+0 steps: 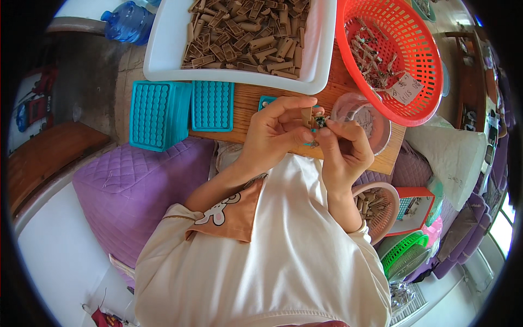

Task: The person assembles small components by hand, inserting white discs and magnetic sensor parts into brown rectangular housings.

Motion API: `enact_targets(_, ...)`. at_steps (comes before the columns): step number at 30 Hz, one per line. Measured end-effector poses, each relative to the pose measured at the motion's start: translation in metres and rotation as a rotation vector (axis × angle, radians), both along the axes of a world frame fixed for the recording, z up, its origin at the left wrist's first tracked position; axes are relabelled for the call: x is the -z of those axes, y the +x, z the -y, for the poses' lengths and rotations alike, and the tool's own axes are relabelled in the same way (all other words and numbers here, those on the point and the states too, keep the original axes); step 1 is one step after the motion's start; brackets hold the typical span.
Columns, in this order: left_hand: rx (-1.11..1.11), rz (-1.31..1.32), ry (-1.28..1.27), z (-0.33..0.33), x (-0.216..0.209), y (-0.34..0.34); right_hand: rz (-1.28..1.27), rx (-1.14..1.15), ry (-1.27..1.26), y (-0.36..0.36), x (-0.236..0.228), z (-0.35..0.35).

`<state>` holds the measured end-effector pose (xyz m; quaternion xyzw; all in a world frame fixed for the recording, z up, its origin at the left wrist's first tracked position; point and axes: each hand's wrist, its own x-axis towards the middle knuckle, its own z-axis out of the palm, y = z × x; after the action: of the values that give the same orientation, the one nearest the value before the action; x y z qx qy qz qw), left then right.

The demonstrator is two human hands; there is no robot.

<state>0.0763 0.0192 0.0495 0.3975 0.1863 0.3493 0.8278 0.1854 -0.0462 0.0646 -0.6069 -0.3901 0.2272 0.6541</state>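
Observation:
Over the table's near edge, my left hand (275,129) pinches a small tan plastic casing (307,116) between thumb and fingers. Close against it, my right hand (346,147) has thumb and forefinger closed on a small dark part with a bit of green (321,122), perhaps a circuit board. The two pieces meet at the fingertips; whether one sits inside the other I cannot tell. Below and behind my hands lies a teal tray (265,102), mostly hidden by them. A clear round bowl (385,133) with small pieces in it stands just right of my right hand.
A white tub (234,75) heaped with tan casings fills the far side of the wooden table (245,101). At far right, a red basket (430,60) holds small wired parts. Teal ridged trays (155,115) stand stacked at left. A pink basket (389,197) of casings sits lower right.

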Motion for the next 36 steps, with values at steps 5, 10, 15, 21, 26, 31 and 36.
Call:
enact_targets(5,0.016,0.007,-0.014,0.000,0.000,0.000,0.122,-0.029,-0.026,0.001,0.002,0.002)
enact_targets(10,0.034,-0.037,-0.032,0.001,0.000,-0.001,0.194,-0.012,-0.019,0.000,0.002,0.003)
enact_targets(15,0.006,-0.067,0.032,0.003,-0.002,0.002,0.004,0.058,-0.049,-0.006,0.004,0.008)
enact_targets(21,0.094,-0.088,-0.009,-0.001,-0.007,-0.003,0.240,-0.097,-0.084,0.005,-0.006,0.007)
enact_targets(26,-0.044,-0.106,0.014,0.004,-0.006,0.006,0.287,-0.187,-0.076,0.006,0.005,0.006)
enact_targets(31,-0.086,-0.137,-0.040,0.003,-0.009,0.003,-0.071,-0.110,-0.119,-0.005,0.007,0.004)
enact_targets(36,-0.168,-0.019,-0.122,0.005,-0.008,0.004,-0.089,-0.163,-0.121,-0.006,0.010,0.002)
